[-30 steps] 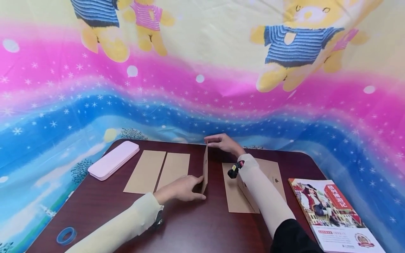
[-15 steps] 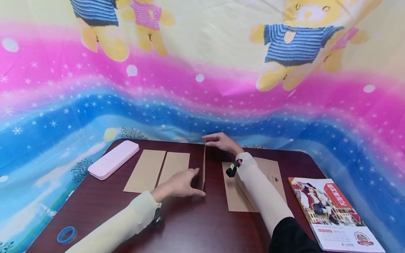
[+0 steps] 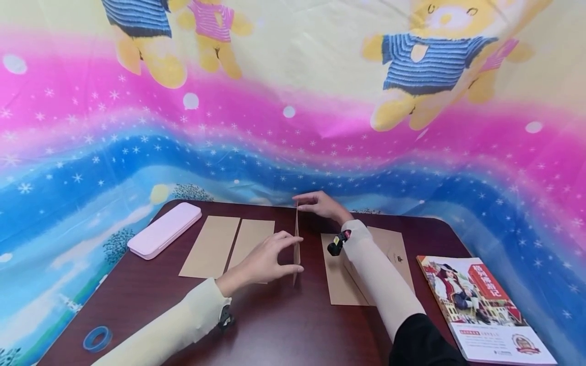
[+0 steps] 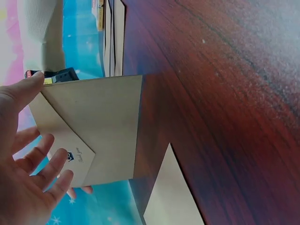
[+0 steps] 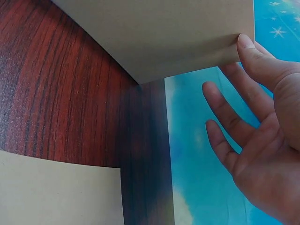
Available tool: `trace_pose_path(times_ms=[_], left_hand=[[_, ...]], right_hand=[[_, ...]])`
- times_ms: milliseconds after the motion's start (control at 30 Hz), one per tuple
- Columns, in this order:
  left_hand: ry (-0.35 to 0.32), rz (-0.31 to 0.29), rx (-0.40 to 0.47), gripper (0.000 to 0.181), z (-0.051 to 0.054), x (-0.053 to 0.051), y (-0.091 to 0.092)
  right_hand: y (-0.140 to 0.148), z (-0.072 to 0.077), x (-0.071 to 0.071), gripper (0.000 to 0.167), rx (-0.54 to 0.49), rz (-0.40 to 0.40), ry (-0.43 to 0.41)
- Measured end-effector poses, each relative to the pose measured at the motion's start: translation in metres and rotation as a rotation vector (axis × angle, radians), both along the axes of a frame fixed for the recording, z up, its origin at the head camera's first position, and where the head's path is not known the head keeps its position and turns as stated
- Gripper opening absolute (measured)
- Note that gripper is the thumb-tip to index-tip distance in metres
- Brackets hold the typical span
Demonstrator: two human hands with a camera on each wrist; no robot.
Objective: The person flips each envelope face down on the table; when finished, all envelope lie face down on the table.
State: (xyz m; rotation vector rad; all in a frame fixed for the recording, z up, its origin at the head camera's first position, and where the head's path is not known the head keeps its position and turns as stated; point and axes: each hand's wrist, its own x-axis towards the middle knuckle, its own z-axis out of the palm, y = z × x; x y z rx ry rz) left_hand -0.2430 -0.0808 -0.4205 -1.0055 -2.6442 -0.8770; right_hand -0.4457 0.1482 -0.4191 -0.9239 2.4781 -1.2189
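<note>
A brown kraft envelope stands on edge above the middle of the dark table, seen almost edge-on from the head. Its pointed flap with a small dark print shows in the left wrist view. At the far end my right hand pinches it; the right wrist view has the thumb on the plain face and other fingers spread. My left hand reaches over the near part with thumb and fingers apart. Its thumb meets the envelope's corner, and its loosely bent fingers lie before the flap. Whether these fingers press it is unclear.
Two flat kraft pieces lie side by side at left, near a pink case. A blue tape roll is at the near left. More kraft envelopes lie under the right forearm, beside an illustrated book. A patterned curtain hangs behind.
My left hand let go of the envelope's near side, drew back left, then moved up and over its edge. The envelope shifted slightly left and turned more edge-on; my right hand kept its hold.
</note>
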Motion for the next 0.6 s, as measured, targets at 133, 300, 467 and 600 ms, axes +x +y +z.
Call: trace_pose_path(times_ms=[133,300,467,600], left_hand=[[0.003,-0.005,0.009,0.062,0.0,0.001,0.0],[0.011,-0.001,0.002,0.061,-0.001,-0.001,0.0],[0.039,-0.002,-0.011,0.061,-0.004,-0.003,0.0],[0.048,0.0,-0.009,0.062,-0.006,-0.004,0.0]], right_hand=[[-0.001,0.0,0.001,0.048,-0.002,-0.006,-0.003],[-0.003,-0.002,0.003,0.05,-0.004,0.003,-0.007],[-0.003,-0.007,0.003,0.05,-0.004,-0.006,-0.04],[-0.004,-0.014,0.001,0.046,0.0,-0.012,-0.074]])
